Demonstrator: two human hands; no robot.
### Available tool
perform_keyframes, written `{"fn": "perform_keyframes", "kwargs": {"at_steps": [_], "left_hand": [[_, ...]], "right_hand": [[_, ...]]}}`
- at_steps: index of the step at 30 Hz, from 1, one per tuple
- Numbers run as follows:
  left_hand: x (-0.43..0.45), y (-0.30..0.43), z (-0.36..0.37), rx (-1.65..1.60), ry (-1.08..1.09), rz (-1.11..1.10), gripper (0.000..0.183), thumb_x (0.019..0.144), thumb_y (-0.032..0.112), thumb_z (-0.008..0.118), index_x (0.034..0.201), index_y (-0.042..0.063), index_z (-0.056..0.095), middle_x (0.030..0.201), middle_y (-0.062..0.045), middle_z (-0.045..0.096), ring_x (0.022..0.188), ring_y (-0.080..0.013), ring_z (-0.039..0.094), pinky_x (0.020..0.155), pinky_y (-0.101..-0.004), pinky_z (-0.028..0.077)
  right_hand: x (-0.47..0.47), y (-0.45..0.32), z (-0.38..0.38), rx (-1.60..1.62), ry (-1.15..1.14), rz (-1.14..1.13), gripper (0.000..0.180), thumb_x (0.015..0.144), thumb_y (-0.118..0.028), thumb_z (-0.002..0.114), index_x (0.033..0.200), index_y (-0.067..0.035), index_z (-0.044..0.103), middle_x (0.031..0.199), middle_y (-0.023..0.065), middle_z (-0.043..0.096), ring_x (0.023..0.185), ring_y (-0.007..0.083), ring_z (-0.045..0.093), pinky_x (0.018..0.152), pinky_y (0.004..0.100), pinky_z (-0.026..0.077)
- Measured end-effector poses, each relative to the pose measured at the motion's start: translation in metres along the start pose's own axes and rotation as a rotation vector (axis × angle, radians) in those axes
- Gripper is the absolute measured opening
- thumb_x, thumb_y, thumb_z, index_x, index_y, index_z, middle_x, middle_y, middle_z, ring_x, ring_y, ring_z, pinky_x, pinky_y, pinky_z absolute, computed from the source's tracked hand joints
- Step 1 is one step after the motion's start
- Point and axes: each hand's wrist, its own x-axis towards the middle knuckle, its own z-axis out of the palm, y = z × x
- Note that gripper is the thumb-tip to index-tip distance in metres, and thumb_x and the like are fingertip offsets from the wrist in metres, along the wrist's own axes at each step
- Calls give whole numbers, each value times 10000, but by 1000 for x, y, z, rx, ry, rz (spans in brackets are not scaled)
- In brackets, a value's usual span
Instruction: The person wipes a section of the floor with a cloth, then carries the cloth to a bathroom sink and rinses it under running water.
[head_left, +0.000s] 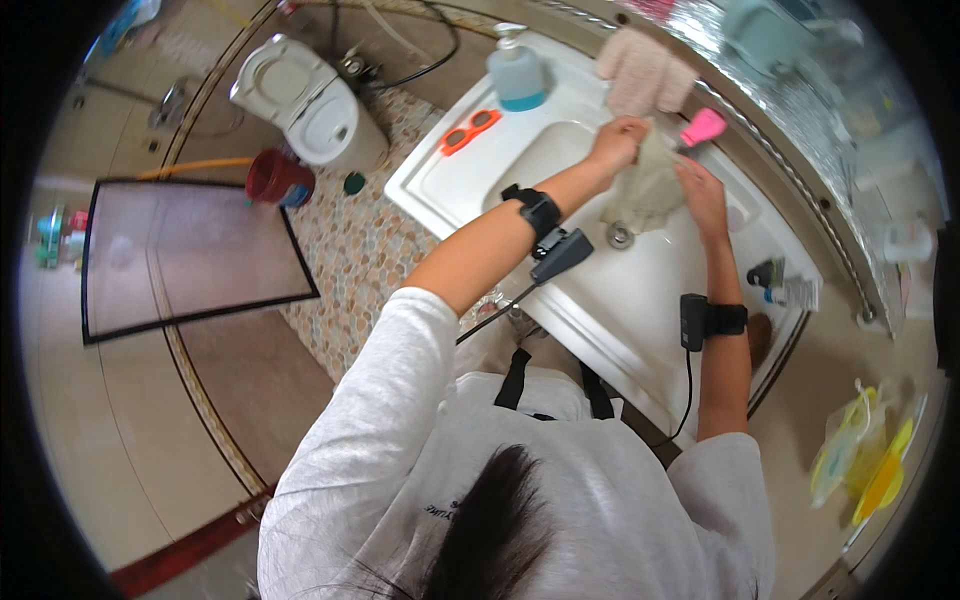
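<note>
My left hand (621, 146) pinches the upper left edge of a thin, pale greenish cloth (649, 184). On the cloth's other side, my right hand (701, 187) has its fingers closed on the edge. The cloth hangs spread between both hands over the basin of a white washbasin (555, 322), its lower edge close to the metal drain (620, 235). Just beyond the hands, a pink object (703, 127) stands at the basin's back rim, partly hidden. A pale pink towel (645, 71) hangs over the rail behind my left hand.
Orange swim goggles (471, 133) and a pump bottle with blue liquid (516, 71) rest on the left counter. Tubes (795, 292) and a brown brush (760, 337) lie at the right. A toilet (322, 116), a red bucket (279, 178) and a black-framed panel (195, 255) stand farther left.
</note>
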Motion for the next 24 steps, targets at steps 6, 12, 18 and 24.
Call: {"fn": "perform_keyframes", "kwargs": {"at_steps": [6, 12, 18, 24], "left_hand": [[-14, 2, 3, 99, -170, -141, 326, 713, 213, 615, 918, -18, 511, 742, -61, 529, 545, -120, 487, 511, -231, 429], [7, -9, -9, 528, -190, -32, 325, 664, 274, 650, 792, -7, 551, 688, -84, 541, 549, -162, 507, 517, -253, 410], [17, -16, -6, 477, 3, 459, 316, 669, 313, 628, 654, 18, 517, 623, -98, 532, 590, -186, 513, 563, -293, 409], [15, -2, -11, 358, -82, 404, 264, 702, 263, 607, 725, 6, 552, 635, -104, 534, 594, -147, 482, 560, -287, 399]], "right_hand": [[16, 5, 14, 564, -25, 180, 238, 837, -183, 458, 955, 3, 546, 872, 38, 569, 754, 90, 528, 674, 220, 413], [30, 13, 16, 440, 68, 96, 210, 835, -160, 457, 961, -9, 529, 891, 50, 568, 771, 104, 537, 680, 217, 417], [29, 5, 10, 580, 84, 166, 196, 841, -140, 445, 965, -7, 518, 886, 54, 569, 771, 114, 546, 688, 234, 428], [34, -2, 8, 493, -72, 194, 178, 840, -123, 434, 963, -11, 497, 865, 47, 563, 780, 109, 537, 681, 232, 427]]}}
